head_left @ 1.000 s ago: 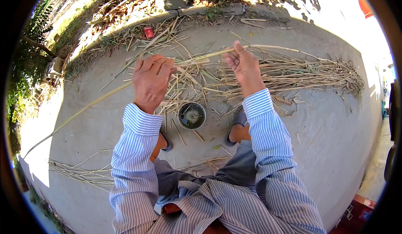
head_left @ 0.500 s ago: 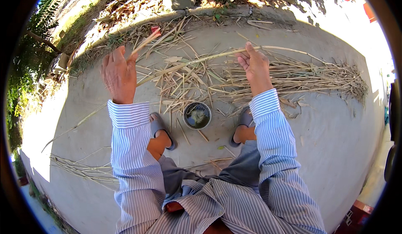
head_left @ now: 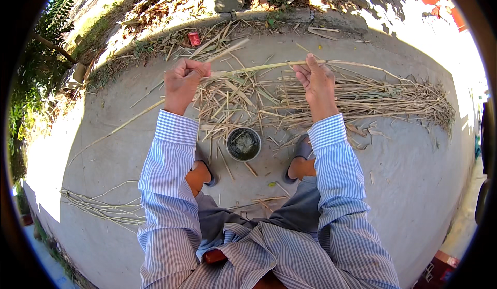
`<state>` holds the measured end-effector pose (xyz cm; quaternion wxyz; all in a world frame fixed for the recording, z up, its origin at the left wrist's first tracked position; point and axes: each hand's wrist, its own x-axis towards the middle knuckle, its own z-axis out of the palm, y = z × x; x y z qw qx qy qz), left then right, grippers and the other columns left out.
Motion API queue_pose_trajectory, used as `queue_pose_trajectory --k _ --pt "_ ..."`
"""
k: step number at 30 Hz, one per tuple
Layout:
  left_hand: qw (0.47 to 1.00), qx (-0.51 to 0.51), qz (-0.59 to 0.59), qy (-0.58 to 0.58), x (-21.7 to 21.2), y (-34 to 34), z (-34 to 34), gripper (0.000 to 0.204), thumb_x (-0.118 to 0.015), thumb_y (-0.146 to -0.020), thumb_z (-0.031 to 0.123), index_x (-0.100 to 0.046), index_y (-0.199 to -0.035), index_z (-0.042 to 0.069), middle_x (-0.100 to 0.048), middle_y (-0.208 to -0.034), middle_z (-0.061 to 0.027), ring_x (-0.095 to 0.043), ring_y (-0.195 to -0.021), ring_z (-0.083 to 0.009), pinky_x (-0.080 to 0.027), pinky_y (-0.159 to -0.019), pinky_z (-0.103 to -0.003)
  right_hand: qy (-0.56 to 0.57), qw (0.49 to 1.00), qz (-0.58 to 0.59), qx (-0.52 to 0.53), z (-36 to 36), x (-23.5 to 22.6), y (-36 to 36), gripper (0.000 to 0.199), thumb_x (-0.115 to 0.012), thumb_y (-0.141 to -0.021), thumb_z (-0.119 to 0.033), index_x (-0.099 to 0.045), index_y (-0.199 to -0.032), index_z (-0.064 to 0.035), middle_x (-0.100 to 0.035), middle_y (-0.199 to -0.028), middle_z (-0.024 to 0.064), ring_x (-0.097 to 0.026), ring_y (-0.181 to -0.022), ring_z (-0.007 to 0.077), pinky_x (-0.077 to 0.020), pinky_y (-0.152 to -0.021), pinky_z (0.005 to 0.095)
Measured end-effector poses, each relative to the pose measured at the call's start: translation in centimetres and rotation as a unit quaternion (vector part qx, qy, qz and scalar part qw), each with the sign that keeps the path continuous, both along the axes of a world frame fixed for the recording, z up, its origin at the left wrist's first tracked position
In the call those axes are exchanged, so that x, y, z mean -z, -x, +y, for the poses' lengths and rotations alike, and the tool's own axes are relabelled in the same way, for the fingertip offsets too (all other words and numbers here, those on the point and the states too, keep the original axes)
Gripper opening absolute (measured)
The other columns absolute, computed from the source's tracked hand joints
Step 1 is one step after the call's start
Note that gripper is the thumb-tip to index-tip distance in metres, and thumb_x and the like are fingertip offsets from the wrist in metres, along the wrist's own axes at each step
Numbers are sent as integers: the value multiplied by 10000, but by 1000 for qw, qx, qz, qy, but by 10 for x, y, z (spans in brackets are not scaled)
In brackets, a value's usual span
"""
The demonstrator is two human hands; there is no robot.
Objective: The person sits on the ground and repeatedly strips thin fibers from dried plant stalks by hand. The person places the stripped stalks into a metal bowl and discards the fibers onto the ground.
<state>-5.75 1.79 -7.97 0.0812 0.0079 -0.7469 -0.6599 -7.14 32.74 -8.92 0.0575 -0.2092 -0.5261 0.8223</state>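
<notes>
A long, thin dry stalk stretches across in front of me, bending down at both ends. My right hand pinches it between thumb and fingers, right of the middle. Farther left, my left hand is closed at the stalk, with a pale flat strip sticking out from its fingers toward the upper right. Whether the strip is still joined to the stalk is hidden by the fingers. Beneath my hands lies a heap of loose husk strips. A thick bundle of dry stalks lies to the right.
Between my sandalled feet stands a round bowl of dark liquid. A small bunch of thin stalks lies at the lower left. Beyond the heap are a red packet, a concrete curb and dry leaf litter.
My left hand has moved right along the stalk, bringing the pale strip with it and uncovering the red packet. My right hand has stayed almost in place.
</notes>
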Motion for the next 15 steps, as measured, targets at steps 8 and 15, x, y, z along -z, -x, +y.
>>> queue_pose_trajectory --k 8,15 --pt "777 -160 266 547 -28 6 -17 310 -669 -840 331 -644 -904 28 -665 -773 -111 -610 -786 -286 -440 -736 -400 -23 999 -23 12 5 1 3 313 -647 -904 -237 -552 -951 57 -655 -858 148 -685 -727 204 -554 -557 225" --pt "861 120 142 474 -11 -3 -11 228 -698 -779 287 -650 -798 65 -633 -738 -90 -581 -749 -287 -388 -703 -398 -22 999 -8 27 0 -2 3 300 -656 -893 -222 -552 -938 56 -643 -841 139 -674 -691 192 -523 -535 230"
